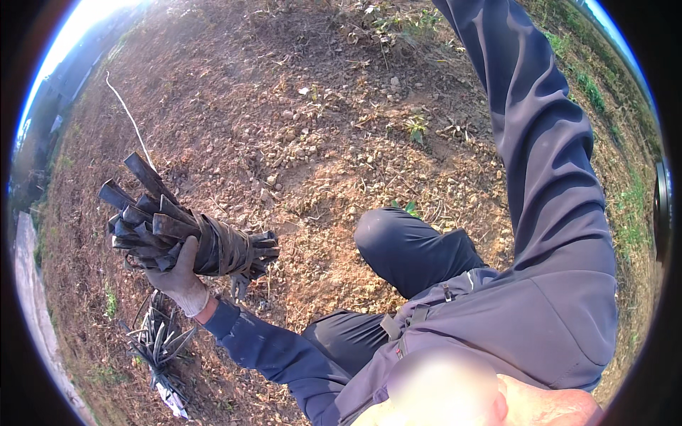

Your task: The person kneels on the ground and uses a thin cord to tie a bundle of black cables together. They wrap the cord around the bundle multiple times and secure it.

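My left hand (181, 279), in a light knitted work glove, grips a thick bundle of flat black strips (218, 245). Several turns of a dark band are wound around the middle of the bundle. At its far left the broad strip ends fan out, while shorter ends stick out at the right. The thumb lies over the near side; the other fingers are mostly hidden underneath. My right arm, in a dark sleeve (554, 160), stretches up past the top of the view, and its hand is out of sight.
On the soil below my left hand lies a second bundle of thinner dark strips (154, 341), with a white piece (171, 400) at its lower end. A white cord (128, 112) runs beyond the held bundle. My bent knee (394, 239) is over stony ground (319, 160). Small green plants (415, 128) grow there.
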A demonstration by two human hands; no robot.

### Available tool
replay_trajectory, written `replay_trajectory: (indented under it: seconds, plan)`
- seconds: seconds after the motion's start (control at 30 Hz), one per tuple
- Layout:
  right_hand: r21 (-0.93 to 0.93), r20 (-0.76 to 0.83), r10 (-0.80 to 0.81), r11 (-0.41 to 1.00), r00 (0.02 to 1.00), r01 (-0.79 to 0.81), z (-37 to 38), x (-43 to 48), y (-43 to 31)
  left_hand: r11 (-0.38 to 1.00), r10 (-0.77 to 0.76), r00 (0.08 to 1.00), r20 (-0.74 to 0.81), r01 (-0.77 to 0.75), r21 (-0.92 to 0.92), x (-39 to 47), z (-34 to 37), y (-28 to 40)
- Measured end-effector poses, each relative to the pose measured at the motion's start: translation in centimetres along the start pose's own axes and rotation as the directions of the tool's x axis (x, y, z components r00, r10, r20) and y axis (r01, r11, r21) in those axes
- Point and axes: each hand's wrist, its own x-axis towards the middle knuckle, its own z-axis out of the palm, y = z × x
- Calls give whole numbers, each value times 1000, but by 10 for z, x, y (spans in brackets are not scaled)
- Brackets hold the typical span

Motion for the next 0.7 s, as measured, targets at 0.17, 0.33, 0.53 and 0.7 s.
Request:
replay_trajectory:
  seconds: [0.17, 0.33, 0.53, 0.7]
  plan:
    - [74, -74, -167, 982, 983, 172, 4, -4, -88, 992, -7, 999, -37, 12, 128, 1, 19, 13]
    - [409, -278, -606, 627, 745, 663, 3, -157, -245, 986, 114, 993, -2, -113, 124, -6, 41, 22]
    - [914, -175, -796, 88, 580, 396, 3, -371, -334, 992, 83, 996, 34, -86, 89, -13, 49, 43]
    - [927, -168, -794, 73, 583, 367, 0, -439, -356, 982, 124, 992, 33, -128, 141, -20, 56, 42]
